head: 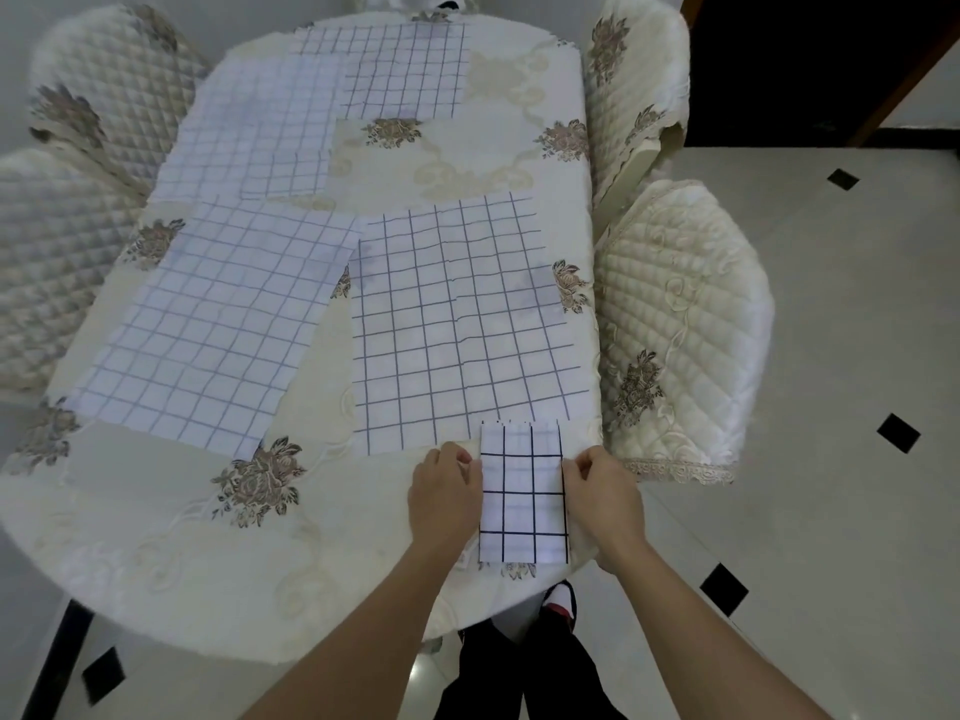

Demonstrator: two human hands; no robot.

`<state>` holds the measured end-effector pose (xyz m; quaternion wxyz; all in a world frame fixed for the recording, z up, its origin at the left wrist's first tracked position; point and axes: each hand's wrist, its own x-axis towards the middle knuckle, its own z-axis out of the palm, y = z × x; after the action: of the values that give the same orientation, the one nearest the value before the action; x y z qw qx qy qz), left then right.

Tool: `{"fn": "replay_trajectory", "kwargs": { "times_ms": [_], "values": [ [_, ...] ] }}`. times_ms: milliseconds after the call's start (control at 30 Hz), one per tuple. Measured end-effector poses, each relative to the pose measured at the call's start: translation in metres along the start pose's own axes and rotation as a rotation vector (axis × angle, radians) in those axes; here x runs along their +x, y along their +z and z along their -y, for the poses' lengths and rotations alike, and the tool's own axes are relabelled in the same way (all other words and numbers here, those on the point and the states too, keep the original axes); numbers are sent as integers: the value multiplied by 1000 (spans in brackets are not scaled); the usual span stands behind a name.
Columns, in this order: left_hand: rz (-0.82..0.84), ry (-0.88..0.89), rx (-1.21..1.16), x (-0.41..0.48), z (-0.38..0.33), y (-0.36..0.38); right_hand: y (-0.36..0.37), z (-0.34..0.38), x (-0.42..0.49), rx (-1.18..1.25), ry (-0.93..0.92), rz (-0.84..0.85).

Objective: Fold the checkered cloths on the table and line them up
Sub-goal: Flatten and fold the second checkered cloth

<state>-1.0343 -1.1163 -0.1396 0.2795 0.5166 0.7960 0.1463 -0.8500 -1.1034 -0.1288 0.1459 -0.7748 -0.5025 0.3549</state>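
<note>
Cloth (522,493), folded small, lies at the table's (156,537) near edge between left hand (445,493) and right hand (602,498), each pinching a long side with curled fingers, probably to square the folds before lining it up; four cloths (457,324) beyond lie flat, unfolded.

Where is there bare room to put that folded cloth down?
Widest: the tablecloth at near left, beside the left hand, in front of the near-left cloth. A smaller patch sits mid-table, between the far-right cloth and the near-right cloth. The far-left cloth crowds the left side.
</note>
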Motion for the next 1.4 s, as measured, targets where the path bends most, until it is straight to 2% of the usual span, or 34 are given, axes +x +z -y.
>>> {"fn": "replay_trajectory", "kwargs": {
  "times_ms": [300, 433, 633, 833, 933, 1167, 1400],
  "values": [
    [-171, 384, 172, 9, -50, -46, -67, 52, 11, -93, -339, -44],
    [-289, 567, 236, 15, -88, -78, -103, 77, 8, -203, -518, -160],
    [-357, 707, 305, 2, -141, -100, -149, 91, -7, -403, -674, -387],
    [-303, 877, 320, -19, -183, -80, -191, 64, -26, -422, -538, -473],
    [-279, 972, 301, -25, -203, -61, -208, 29, -36, -395, -389, -476],
    [-107, 1125, 268, -64, -250, 4, -238, -64, -64, -383, -130, -521],
    [-30, 1215, 301, -79, -303, 61, -274, -117, -51, -352, -17, -556]
  ]
}}
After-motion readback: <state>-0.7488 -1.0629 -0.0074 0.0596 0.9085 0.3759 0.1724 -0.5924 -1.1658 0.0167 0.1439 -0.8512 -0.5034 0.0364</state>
